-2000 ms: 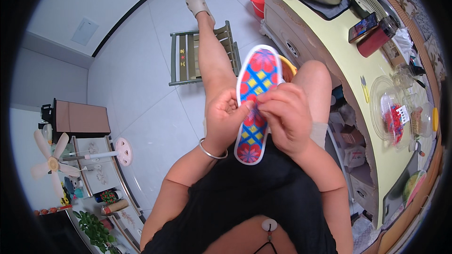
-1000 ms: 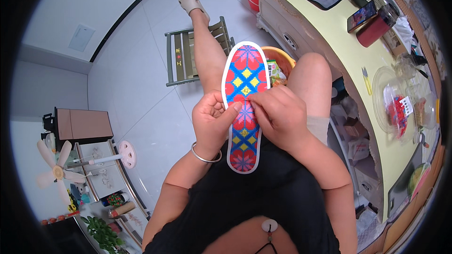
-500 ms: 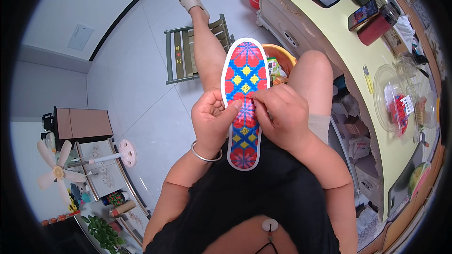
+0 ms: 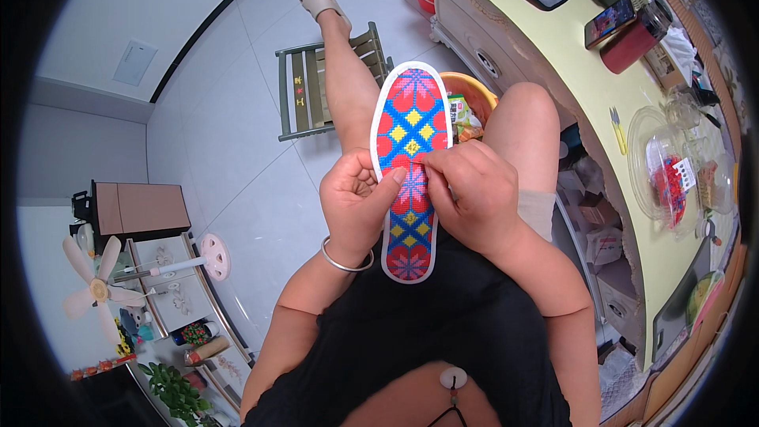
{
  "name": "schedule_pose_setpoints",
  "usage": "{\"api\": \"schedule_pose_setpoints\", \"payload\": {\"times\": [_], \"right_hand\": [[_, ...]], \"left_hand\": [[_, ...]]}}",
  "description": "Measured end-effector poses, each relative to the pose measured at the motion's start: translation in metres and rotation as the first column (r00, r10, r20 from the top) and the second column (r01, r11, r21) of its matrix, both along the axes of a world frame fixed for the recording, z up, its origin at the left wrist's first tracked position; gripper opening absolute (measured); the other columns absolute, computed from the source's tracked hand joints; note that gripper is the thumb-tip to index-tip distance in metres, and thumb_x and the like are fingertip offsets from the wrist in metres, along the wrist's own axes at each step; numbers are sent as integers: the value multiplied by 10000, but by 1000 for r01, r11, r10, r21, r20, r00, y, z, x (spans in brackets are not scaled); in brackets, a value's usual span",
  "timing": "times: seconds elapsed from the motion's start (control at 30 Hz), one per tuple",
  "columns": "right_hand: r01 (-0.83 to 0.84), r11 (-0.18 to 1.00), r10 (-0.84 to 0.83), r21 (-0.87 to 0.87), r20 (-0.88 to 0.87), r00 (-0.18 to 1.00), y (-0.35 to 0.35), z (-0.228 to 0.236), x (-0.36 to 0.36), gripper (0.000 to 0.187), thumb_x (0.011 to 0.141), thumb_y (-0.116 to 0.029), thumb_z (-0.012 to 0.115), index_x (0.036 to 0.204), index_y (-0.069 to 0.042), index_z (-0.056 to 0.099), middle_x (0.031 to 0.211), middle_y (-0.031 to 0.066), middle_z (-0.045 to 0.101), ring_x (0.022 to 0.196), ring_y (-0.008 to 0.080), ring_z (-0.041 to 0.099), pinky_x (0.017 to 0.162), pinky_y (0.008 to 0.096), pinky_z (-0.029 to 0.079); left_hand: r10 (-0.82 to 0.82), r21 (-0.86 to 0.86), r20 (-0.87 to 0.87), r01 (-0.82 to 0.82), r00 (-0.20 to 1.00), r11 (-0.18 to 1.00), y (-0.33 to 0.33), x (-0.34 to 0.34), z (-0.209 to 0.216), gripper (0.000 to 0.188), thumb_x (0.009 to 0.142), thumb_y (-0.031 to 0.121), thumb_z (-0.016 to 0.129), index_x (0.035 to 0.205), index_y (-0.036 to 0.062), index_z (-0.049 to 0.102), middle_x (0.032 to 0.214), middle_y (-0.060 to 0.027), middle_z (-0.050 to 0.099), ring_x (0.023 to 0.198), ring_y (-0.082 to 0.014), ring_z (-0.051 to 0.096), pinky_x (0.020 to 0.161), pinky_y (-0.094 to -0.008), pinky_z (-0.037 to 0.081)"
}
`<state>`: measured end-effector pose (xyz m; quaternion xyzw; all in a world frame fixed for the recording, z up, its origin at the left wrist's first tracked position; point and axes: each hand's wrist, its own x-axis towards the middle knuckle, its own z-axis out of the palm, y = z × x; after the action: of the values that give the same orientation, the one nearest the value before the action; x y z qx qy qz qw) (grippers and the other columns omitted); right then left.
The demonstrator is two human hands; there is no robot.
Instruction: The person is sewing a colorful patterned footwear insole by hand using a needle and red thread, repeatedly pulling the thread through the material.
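I hold the embroidered insole (image 4: 411, 130) upright over my lap, between both hands. My left hand (image 4: 356, 202) grips its left edge, thumb on the pattern; my right hand (image 4: 470, 190) pinches its right edge, just below the orange basin (image 4: 474, 91).

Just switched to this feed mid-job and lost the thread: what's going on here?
A seated person holds an embroidered insole, patterned in red, blue and yellow, upright over their lap. The left hand grips its left edge, thumb pressed on the face. The right hand pinches at the middle of the insole, fingertips together as if on a needle, though none is visible. An orange basket sits between the knees, and a small green stool stands on the floor beyond.
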<state>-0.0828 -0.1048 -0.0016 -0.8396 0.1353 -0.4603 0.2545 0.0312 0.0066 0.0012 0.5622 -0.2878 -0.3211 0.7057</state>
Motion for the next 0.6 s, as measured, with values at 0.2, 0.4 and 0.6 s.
{"api": "schedule_pose_setpoints", "payload": {"times": [0.2, 0.4, 0.6], "right_hand": [[-3, 1000, 3, -6, -23, 1000, 0, 0, -1, 151, 678, -17, 663, 820, -47, 624, 690, 68, 567, 627, 242, 571, 533, 337, 462], [4, 999, -11, -54, -130, 991, 4, 3, -4, 115, 666, -44, 645, 756, -59, 576, 638, 59, 501, 605, 230, 541, 507, 345, 432], [-21, 998, 11, -65, -142, 990, 7, -1, 0, 115, 672, -60, 643, 749, -65, 558, 635, 46, 493, 600, 223, 537, 505, 343, 429]], "left_hand": [[8, 24, 29, -8, 1000, 1000, 0, -1, 1, 107, 830, -49, 615, 904, -44, 538, 857, -104, 656, 743, -68, 608, 652, -192, 493], [46, 107, 304, -82, 952, 991, 4, -3, -5, 114, 805, -13, 660, 862, -26, 561, 800, -78, 646, 707, -60, 588, 625, -195, 481], [153, -8, 612, -187, 776, 982, 2, -6, -17, 106, 758, -2, 696, 774, -17, 593, 662, -36, 595, 569, -64, 513, 528, -196, 415]]}}
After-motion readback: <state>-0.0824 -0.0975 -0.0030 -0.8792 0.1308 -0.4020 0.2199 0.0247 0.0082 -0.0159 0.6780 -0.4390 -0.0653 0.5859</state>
